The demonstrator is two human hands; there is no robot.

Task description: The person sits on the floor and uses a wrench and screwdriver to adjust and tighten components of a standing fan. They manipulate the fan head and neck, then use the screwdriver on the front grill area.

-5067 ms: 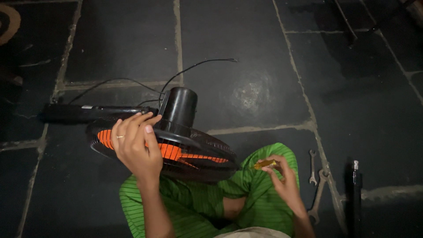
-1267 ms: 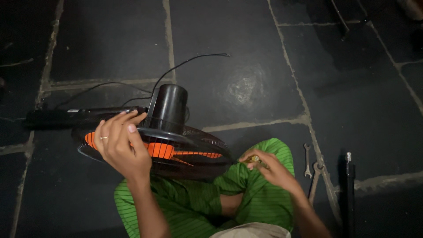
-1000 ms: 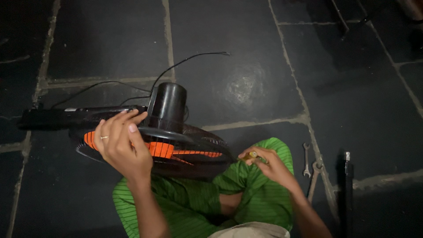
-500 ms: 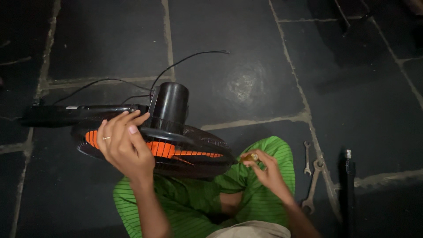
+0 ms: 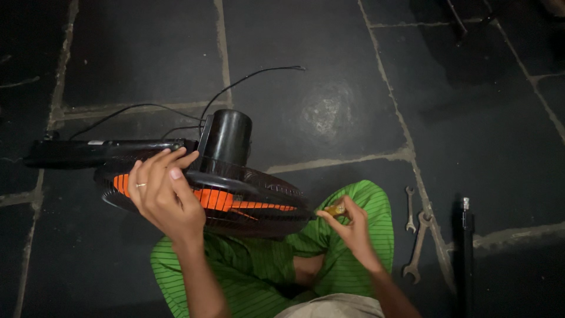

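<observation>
A person sitting cross-legged on a dark stone floor (image 5: pixel 329 112) steadies a fan (image 5: pixel 218 188) across the lap, seen from above. The left hand (image 5: pixel 165 197), a ring on one finger, is raised with the wrist bent back, its fingers (image 5: pixel 168 159) spread and curled over the top rim of the black wire guard, gripping it. The right hand (image 5: pixel 350 227) rests over the right knee, its fingers pinched around a small yellowish part (image 5: pixel 335 209) held just beside the guard's right edge.

The fan lies tilted on green striped trousers (image 5: pixel 353 259), its black cylindrical motor housing (image 5: pixel 226 138) pointing away from the person and orange blades (image 5: pixel 220 199) showing through the guard. A black pole (image 5: pixel 100 152) runs out to the left from the motor, and thin black cables (image 5: pixel 247 79) trail over the floor beyond it.

To the right of the knee lie two wrenches (image 5: pixel 415 235) and, near them, a black rod (image 5: pixel 465 253).
</observation>
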